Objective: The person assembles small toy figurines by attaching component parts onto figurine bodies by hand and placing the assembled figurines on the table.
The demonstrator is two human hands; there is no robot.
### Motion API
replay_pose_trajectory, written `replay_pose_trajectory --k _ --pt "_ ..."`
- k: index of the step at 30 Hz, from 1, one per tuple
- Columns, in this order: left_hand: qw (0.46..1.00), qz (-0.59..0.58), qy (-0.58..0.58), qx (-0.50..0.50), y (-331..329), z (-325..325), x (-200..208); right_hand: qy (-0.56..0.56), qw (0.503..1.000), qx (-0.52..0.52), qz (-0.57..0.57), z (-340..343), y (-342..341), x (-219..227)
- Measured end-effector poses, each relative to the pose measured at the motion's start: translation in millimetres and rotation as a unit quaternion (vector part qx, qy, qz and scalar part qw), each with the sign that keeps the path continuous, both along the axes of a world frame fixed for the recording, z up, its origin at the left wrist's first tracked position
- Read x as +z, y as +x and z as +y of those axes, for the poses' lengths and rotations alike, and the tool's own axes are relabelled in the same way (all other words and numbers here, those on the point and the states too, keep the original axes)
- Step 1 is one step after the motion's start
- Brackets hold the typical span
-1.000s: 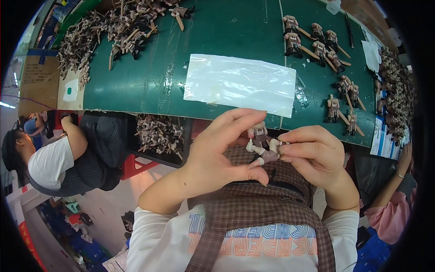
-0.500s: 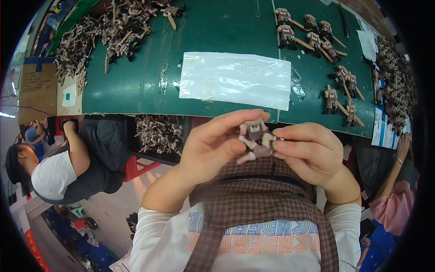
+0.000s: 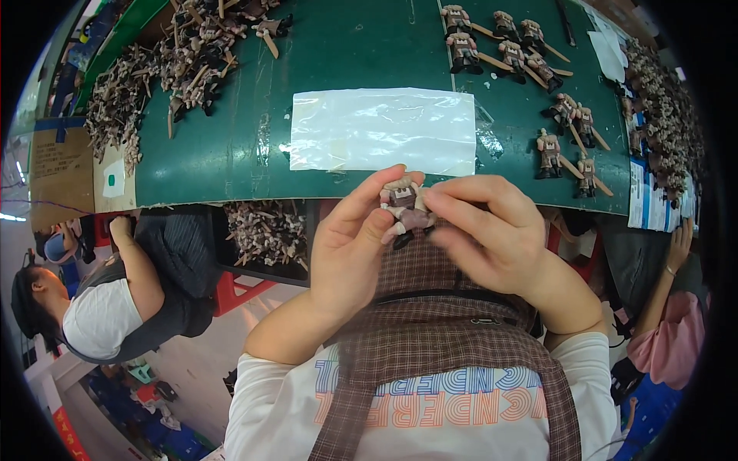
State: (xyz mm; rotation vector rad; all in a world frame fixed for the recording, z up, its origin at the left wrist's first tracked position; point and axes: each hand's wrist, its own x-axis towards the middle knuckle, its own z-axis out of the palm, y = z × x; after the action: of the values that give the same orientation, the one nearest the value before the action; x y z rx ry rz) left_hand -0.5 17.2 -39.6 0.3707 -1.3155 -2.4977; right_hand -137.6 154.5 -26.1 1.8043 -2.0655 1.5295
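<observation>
While the left hand [image 3: 350, 242] keeps its grip closed on a small toy figure [image 3: 401, 203], thumb at its lower left side and forefinger up behind its top, the right hand [image 3: 496, 230] is raised at the figure's right side, fingers bent toward it and partly blurred, so whether its grip is pinching the piece I cannot tell. The figure is in front of the person's checked apron [image 3: 446, 338], just off the near edge of the green worktop [image 3: 207, 154]. Beyond it lies a white sheet [image 3: 384, 131] with a glossy surface. Similar figures with wooden-coloured sticks [image 3: 486, 60] are spread out at the right, and a tangled pile [image 3: 204, 54] covers the far left. Below the worktop's edge, another heap [image 3: 269, 230] sits beside a seated co-worker [image 3: 108, 315].
</observation>
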Motion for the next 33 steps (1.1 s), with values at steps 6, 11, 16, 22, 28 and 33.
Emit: replay_pose_trajectory --k 6,11,16,22,28,33 --pt "0.995 -0.07 0.064 0.02 0.6 11.8 1.2 0.005 0.998 -0.006 0.064 2.7 -0.8 -13.7" --pt "0.993 -0.09 0.069 0.044 0.8 14.6 0.1 -0.005 0.995 -0.002 0.1 2.0 -2.5 -15.3" --pt "0.99 -0.087 0.103 0.05 0.3 19.9 2.9 -0.02 0.987 -0.006 0.161 1.7 -4.4 -16.9" --pt "0.988 -0.072 0.137 0.024 8.2 14.1 -7.8 0.011 0.973 -0.033 0.228 3.9 5.0 -13.4" --pt "0.976 -0.171 0.118 -0.057 59.3 -45.5 -32.3 0.143 0.972 0.035 0.184 -11.3 -14.7 16.5" --pt "0.948 -0.303 -0.031 0.089 126.9 -120.4 -76.3 0.199 0.936 -0.105 0.27 -81.6 -126.9 10.6"
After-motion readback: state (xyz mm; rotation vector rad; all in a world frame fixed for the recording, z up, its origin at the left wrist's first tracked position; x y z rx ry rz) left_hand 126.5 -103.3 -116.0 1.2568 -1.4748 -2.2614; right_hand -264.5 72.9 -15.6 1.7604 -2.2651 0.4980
